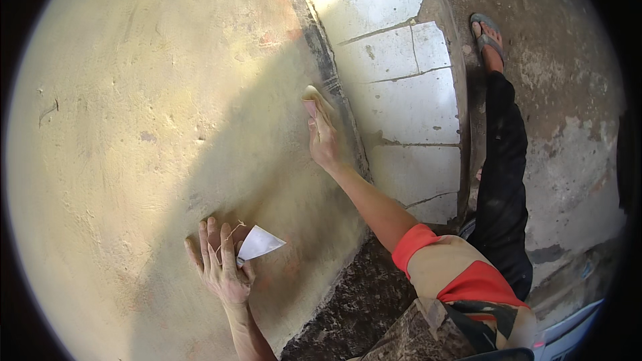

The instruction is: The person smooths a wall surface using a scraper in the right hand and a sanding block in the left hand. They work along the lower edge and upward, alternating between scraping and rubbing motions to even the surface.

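From my remote view, the left hand (227, 282) lies at lower centre-left, fingers fanned against the rough, dusty plaster surface (120, 140), a pale triangular blade (262, 243) held between thumb and forefinger. The right hand (323, 142), its arm stretched to the frame's centre, pinches a folded, tan abrasive sheet (310, 95), fingers together, near cracked white tiles (418, 113).

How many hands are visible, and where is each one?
2: the left hand, spread on the yellowish plastered surface at lower left; the right hand, gripping a folded tan sheet near the centre.
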{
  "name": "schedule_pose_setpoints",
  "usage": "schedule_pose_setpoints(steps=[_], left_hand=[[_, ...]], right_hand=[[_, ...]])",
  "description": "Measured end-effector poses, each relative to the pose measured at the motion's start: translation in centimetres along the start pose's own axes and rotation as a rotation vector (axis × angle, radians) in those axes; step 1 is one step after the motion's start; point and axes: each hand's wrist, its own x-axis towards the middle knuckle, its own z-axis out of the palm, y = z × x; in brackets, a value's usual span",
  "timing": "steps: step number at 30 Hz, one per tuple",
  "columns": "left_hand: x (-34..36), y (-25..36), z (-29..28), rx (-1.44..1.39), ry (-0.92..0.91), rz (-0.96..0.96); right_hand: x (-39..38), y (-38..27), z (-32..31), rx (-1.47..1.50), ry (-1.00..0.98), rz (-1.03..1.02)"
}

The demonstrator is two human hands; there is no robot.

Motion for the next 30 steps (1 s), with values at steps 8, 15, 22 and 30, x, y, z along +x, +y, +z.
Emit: schedule_pose_setpoints(steps=[8,15,22,30], left_hand=[[0.8,0.3,0.1,0.016,-0.003,-0.002],[0.5,0.5,0.1,0.054,-0.016,-0.034],[0.5,0.2,0.1,0.062,-0.010,-0.018],[0.2,0.2,-0.4,0.041,-0.042,-0.016]], right_hand=[[15.1,7.5,-1.9,-0.199,0.038,0.100],[3.8,8.2,-2.9,-0.126,0.007,0.022],[15.8,6.2,-3.0,0.032,0.001,0.127],[8.0,7.2,-3.2,-0.121,-0.038,0.044]])
